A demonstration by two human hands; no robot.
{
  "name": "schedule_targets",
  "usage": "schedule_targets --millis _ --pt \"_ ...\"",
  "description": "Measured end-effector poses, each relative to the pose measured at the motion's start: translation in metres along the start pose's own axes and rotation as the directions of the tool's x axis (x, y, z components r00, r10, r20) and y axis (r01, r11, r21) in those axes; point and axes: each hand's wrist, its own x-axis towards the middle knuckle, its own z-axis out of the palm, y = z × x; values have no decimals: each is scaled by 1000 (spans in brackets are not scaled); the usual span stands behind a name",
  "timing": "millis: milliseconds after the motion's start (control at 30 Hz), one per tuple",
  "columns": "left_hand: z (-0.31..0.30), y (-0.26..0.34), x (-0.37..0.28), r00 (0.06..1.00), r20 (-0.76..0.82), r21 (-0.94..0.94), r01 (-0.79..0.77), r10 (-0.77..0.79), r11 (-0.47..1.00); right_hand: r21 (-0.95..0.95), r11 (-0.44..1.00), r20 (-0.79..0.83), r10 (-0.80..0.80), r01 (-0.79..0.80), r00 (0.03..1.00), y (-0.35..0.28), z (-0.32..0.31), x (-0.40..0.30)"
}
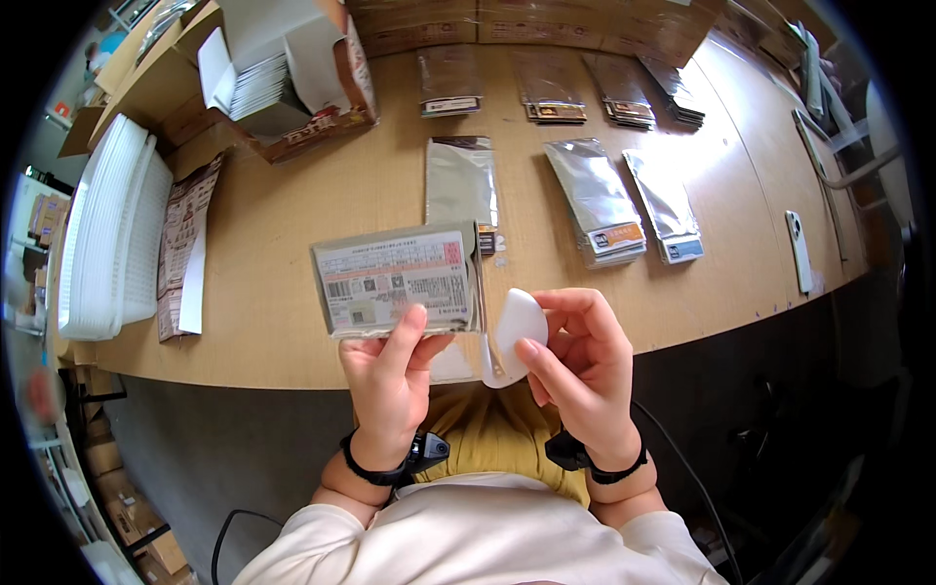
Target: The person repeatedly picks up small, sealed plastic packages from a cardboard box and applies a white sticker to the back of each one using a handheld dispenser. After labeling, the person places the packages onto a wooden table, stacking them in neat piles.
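Observation:
My left hand (395, 365) grips a flat silvery packet (395, 281) with a printed label facing up, the thumb on its face. A small white plastic tool (518, 329), rounded in outline, is pinched between thumb and fingers of my right hand (578, 358). The tool stands at the packet's right edge; whether the two touch I cannot tell. Just beyond the packet lies a silvery pouch (461, 179) on the table. To the right are a stack of silvery pouches with orange labels (596, 197) and a stack with blue labels (664, 208).
Farther back on the wooden table (292, 197) lie several more pouch stacks (450, 80) before cardboard boxes (541, 22). At left stand nested white plastic baskets (110, 234), a printed cardboard piece (183, 256) and an open carton of packets (285, 95). A phone (799, 252) lies near the right edge.

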Motion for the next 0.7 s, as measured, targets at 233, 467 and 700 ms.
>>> schedule_targets --millis 233,467,700 --pt "1 3 -11 968 189 302 104 -166 948 62 979 -304 -168 195 938 1 -14 -2" --pt "-18 4 11 958 19 -135 287 -287 948 -289 950 -331 -211 114 920 5 -32 0" --pt "-17 3 13 955 42 -240 295 -293 925 -774 631 -81 -190 58 978 35 -27 5"
